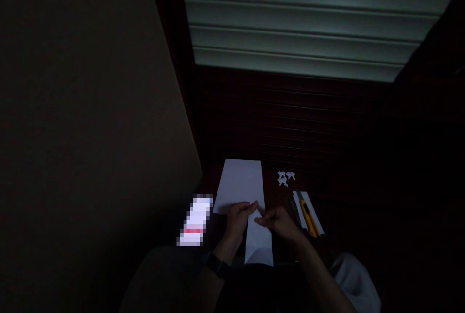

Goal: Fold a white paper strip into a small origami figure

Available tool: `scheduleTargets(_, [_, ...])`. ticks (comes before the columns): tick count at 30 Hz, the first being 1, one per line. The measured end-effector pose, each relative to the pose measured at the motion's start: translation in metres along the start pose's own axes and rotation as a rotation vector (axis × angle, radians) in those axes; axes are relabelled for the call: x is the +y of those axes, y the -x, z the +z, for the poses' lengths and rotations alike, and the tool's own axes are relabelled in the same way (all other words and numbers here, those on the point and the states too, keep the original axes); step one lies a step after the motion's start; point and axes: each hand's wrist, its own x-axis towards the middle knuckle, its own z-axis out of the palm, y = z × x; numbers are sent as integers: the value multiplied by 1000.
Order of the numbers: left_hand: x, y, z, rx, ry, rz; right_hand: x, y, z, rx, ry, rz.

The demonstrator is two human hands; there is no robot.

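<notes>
1. Head view: my left hand [238, 218] is closed on the folded paper strip [258, 242], thumb and fingers gripping it near its narrow, pointed top. My right hand [279, 221] is curled in, thumb and finger on the paper by its upper right edge; whether they pinch a flap or only press, I cannot tell in this dimness.
2. The strip lies lengthwise in front of me, its wide, creased end toward my body and its tip close to the near edge of the white sheet [240, 182].
3. I judge that a fold at the tip is in hand. The next move calls for a firm left hold, edges lined up, and light right-hand pressure along the crease.
4. Edges and room: the wall [109, 109] bounds my left and the slatted panel [261, 104] the far side. Beyond my right hand, the yellow cutter [309, 218] sits near my forearm, so I would keep sweeps that way short. Small paper pieces [282, 180] lie farther off.
</notes>
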Motion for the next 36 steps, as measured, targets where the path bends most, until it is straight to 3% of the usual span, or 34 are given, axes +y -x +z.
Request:
scheduleTargets(3, [6,1,0,29,22,17,0,4,-1,32,-40,4])
scheduleTargets(10, [7,11,-2,-87,4,-78,8,4,-5,156,-24,-7])
scheduleTargets(16, [4,9,-1,-19,4,-70,12,8,-5,143,-110,-29])
scheduleTargets(25, [8,13,1,-155,80,-56,8,12,-7,121,-158,-37])
scheduleTargets(36, [0,10,4,-110,108,-81,-4,9,-4,102,-104,-108])
